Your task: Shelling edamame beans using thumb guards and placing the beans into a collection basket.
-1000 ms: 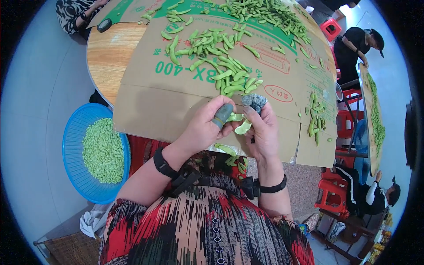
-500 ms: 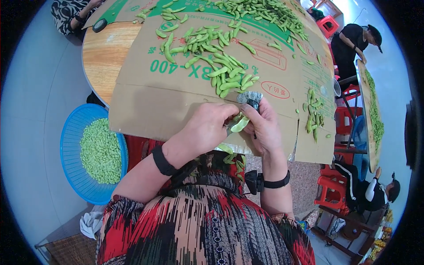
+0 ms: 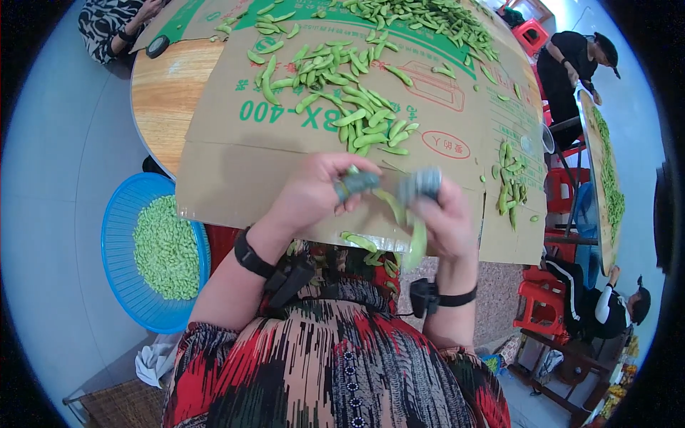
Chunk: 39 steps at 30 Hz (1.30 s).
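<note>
Above the near edge of the cardboard, my left hand [image 3: 314, 191] is closed, its thumb wrapped in grey-green tape. A small green bean [image 3: 352, 170] shows at its fingers. To its right my right hand [image 3: 449, 217] is smeared by motion, a dark grey wrap on its thumb; whether its fingers grip anything is unclear. A blurred green edamame pod [image 3: 415, 246] hangs or falls just beside its fingers, and a second pod piece [image 3: 392, 205] shows between the hands. More pod shells [image 3: 359, 241] lie at the cardboard's near edge and on my lap.
Whole edamame pods [image 3: 367, 118] are heaped on the printed cardboard [image 3: 242, 167] over a wooden table [image 3: 168, 93]. A smaller pod group [image 3: 510, 185] lies to the right. At my left stands a blue basket [image 3: 118, 264] of shelled beans. Other people and red stools [image 3: 540, 307] are farther off.
My hands have moved apart from the pod they held together. A pod is now blurred below my right hand, and my left hand has turned, showing its taped thumb.
</note>
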Available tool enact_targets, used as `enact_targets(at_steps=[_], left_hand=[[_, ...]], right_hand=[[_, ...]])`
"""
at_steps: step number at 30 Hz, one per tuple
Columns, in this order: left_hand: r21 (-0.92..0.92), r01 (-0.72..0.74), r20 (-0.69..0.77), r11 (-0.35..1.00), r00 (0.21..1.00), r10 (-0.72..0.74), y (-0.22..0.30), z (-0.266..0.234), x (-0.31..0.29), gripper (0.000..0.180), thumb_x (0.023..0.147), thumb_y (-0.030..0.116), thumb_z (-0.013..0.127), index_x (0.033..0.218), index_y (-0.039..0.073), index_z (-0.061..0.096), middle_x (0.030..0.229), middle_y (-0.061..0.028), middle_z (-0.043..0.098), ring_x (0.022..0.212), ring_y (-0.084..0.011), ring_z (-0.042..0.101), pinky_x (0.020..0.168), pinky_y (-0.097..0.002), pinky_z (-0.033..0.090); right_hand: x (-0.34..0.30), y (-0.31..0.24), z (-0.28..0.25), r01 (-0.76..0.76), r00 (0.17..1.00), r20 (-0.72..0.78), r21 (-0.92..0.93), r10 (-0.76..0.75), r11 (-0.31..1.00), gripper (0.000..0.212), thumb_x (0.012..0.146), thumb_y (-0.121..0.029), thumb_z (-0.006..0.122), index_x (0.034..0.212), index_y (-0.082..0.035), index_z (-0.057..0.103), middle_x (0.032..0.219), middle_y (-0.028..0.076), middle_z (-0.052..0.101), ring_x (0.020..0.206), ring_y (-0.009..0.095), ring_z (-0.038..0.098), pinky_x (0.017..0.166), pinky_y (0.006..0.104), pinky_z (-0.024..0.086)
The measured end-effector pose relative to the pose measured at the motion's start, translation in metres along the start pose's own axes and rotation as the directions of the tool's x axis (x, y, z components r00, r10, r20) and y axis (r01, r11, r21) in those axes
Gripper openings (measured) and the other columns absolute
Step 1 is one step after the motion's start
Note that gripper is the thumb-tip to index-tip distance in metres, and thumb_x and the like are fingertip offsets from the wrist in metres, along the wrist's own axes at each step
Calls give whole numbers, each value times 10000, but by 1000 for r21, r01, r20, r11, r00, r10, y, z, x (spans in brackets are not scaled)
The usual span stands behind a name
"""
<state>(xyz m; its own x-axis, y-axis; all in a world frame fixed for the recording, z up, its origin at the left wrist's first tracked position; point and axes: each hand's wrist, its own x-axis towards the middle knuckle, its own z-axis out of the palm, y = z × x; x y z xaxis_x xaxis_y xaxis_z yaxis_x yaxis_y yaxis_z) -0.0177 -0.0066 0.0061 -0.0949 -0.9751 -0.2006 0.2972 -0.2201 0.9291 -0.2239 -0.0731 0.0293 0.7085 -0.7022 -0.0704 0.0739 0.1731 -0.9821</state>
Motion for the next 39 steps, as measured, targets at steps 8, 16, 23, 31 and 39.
enact_targets(at_steps=[8, 16, 23, 31, 39], left_hand=[[-261, -116, -128, 958, 988, 85, -2, 3, -2, 161, 878, 67, 528, 1014, 36, 608, 777, 8, 565, 620, -27, 479, 470, -167, 314], [-63, -136, -108, 989, 986, 129, -8, 10, 1, 159, 897, 153, 548, 978, 32, 611, 747, 38, 547, 607, -23, 452, 502, -156, 298], [-128, -149, -101, 980, 985, 137, -5, 7, 2, 253, 836, 8, 526, 1083, 6, 580, 856, -8, 571, 693, -51, 486, 591, -178, 389], [-455, -123, 31, 882, 988, 153, -10, 0, 2, 241, 850, 0, 534, 1082, 13, 598, 799, 2, 582, 656, -46, 487, 542, -170, 355], [-261, -267, -174, 928, 958, 227, -7, 4, 0, 192, 825, -39, 495, 945, 21, 632, 907, -25, 651, 711, -29, 497, 623, -175, 384]], right_hand=[[27, 4, 4, -91, 962, -164, -947, -219, 309, 242, 792, -199, 641, 874, 12, 556, 714, 229, 588, 684, 393, 585, 597, 439, 466], [40, 11, 2, -102, 921, -196, -955, -336, 277, 210, 823, -211, 595, 845, -7, 551, 721, 223, 592, 679, 391, 584, 592, 459, 458], [39, 14, 15, -22, 955, -180, -837, -236, 547, 177, 839, -180, 591, 878, -8, 577, 638, 126, 583, 576, 256, 572, 538, 376, 447], [22, -7, 39, -196, 971, -82, 255, 224, 947, 223, 897, -166, 546, 1043, -3, 591, 589, -61, 448, 493, 4, 339, 443, 157, 254], [17, -11, 42, -249, 968, 26, 106, 248, 963, 213, 961, -198, 394, 892, -43, 524, 630, -55, 427, 504, 20, 324, 447, 169, 255]])
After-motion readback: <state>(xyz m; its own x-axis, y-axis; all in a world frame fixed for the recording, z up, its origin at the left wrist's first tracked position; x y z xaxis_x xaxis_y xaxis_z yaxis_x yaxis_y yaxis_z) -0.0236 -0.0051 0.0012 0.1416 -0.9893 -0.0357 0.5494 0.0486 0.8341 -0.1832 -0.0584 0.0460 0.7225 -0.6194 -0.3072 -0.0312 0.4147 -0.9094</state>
